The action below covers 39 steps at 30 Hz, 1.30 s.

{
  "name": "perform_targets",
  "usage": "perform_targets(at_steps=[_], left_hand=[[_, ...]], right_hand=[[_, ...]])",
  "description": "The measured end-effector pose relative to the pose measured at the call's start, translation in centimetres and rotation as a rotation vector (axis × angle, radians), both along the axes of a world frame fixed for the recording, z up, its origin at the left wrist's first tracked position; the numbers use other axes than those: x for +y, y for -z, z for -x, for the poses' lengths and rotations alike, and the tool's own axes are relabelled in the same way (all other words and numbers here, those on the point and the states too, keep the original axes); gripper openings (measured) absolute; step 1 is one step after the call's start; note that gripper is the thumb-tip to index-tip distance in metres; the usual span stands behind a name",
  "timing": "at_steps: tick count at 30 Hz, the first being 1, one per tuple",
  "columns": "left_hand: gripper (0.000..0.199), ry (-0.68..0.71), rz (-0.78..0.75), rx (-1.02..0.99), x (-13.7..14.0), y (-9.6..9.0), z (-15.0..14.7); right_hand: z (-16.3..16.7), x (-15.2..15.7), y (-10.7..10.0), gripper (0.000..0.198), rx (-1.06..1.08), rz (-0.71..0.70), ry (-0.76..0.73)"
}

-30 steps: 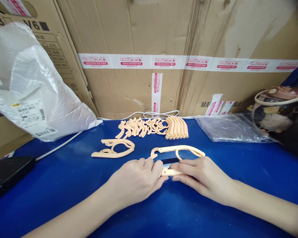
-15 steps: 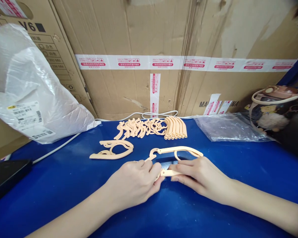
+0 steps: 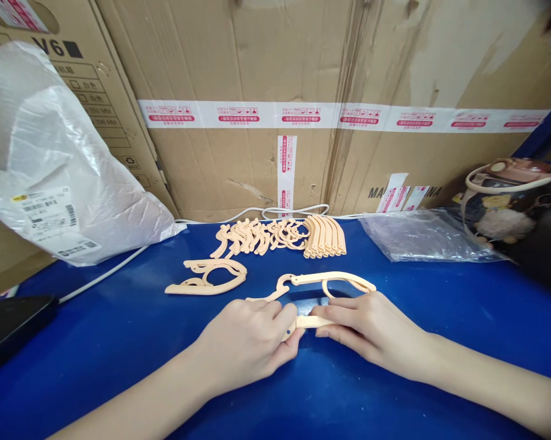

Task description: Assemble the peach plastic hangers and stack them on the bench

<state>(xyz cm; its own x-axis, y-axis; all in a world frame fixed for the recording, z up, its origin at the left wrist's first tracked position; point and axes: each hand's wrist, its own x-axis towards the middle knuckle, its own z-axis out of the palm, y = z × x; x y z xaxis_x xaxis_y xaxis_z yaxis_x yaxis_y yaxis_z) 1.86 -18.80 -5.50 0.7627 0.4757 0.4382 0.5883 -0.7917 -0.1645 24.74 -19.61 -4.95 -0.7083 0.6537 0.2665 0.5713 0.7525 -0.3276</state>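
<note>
Between both hands is a cream plastic folding-hanger arm [image 3: 312, 322], its left end meeting a rounded piece with a small hole [image 3: 288, 332]. My left hand [image 3: 252, 336] pinches that rounded piece, mostly hidden by its fingers. From the right, my right hand [image 3: 371, 321] grips the arm, fingers closed over its far end. Just beyond the hands lie another hanger arm [image 3: 332, 277], a hook piece [image 3: 282, 286] and a curved piece [image 3: 326, 287], partly covered by the right hand. A folded hanger [image 3: 224, 286] rests farther left.
Several small hanger parts [image 3: 252, 237] and a row of hanger arms [image 3: 325, 237] lie at the back of the blue table [image 3: 275, 391]. A clear plastic bag [image 3: 422, 235] and a dark bag [image 3: 504, 208] are at right. At left are a white package [image 3: 73, 165] and a black device [image 3: 13, 330].
The held arm's left end has turned, so its hole no longer shows. A hole in the left hand's rounded piece now shows. Both hands stay almost in place.
</note>
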Motion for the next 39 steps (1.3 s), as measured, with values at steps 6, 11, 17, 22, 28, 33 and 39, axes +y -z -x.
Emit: perform_targets(at_steps=[6,11,17,22,28,33,39], left_hand=[[0.026,-0.011,-0.001,0.01,-0.09,-0.02,-0.13],[0.024,-0.003,-0.022,0.0,-0.08,-0.11,-0.13],[0.023,0.039,0.012,0.009,-0.12,-0.23,-0.1],[0.018,0.055,0.054,0.035,-0.11,-0.4,-0.04],[0.022,0.112,0.077,0.076,-0.19,-0.4,0.08],[0.02,0.131,0.119,0.098,-0.35,-0.37,0.0],[0.02,0.122,0.209,0.044,-0.34,-0.55,-0.07]], right_hand=[[-0.07,0.02,0.11,0.026,0.011,0.018,-0.001],[0.05,0.0,0.07,0.027,-0.009,0.022,0.004],[-0.04,0.1,0.28,0.027,-0.023,0.02,-0.018],[-0.16,-0.05,0.2,0.026,-0.068,0.019,-0.036],[-0.15,-0.27,0.08,0.026,-0.097,0.01,-0.057],[-0.16,-0.12,0.38,0.029,-0.104,-0.063,-0.081],[-0.38,0.07,0.19,0.029,-0.114,-0.18,-0.076]])
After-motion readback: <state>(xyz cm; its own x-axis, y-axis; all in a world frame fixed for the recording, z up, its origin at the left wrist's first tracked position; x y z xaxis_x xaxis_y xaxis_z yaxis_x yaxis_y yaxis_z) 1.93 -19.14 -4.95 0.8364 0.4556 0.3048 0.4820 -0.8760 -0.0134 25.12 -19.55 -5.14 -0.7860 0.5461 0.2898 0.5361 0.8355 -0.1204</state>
